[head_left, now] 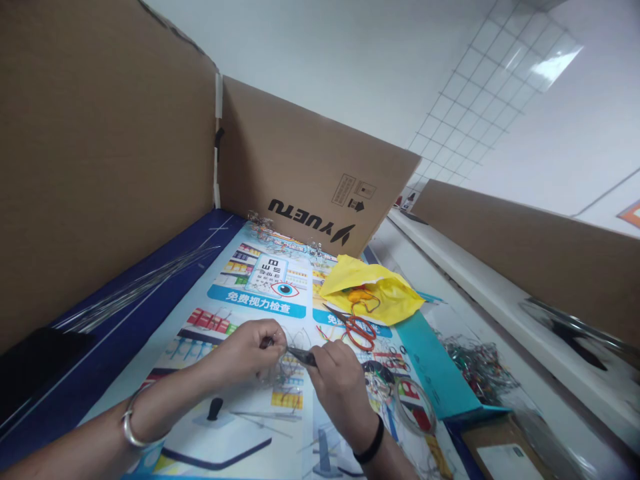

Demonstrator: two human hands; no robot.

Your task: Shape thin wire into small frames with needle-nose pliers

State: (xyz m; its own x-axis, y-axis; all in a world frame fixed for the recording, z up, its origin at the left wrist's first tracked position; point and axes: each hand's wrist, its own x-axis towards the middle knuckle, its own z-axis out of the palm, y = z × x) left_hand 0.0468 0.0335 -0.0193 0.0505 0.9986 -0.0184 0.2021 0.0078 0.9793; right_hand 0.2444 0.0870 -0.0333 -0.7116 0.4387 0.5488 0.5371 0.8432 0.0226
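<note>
My right hand (343,387) is closed around the dark handles of a pair of pliers (301,356), whose jaws point left. Just to the left, my left hand (255,350) pinches thin wire (299,339) with its fingers curled, close against the plier tips. Fine wire loops show by the fingertips, though the exact piece held is partly hidden. Beyond my right hand lie orange-handled scissors (361,332), slightly spread. Behind them is a yellow bag (383,283) with orange and yellow items in its opening.
Straight wires (145,283) lie along the blue left side. A heap of tangled wire (480,367) is at the right, beside a teal box flap (435,367). A round tape roll (414,407) sits near my right wrist. Cardboard panels (310,160) stand behind and left.
</note>
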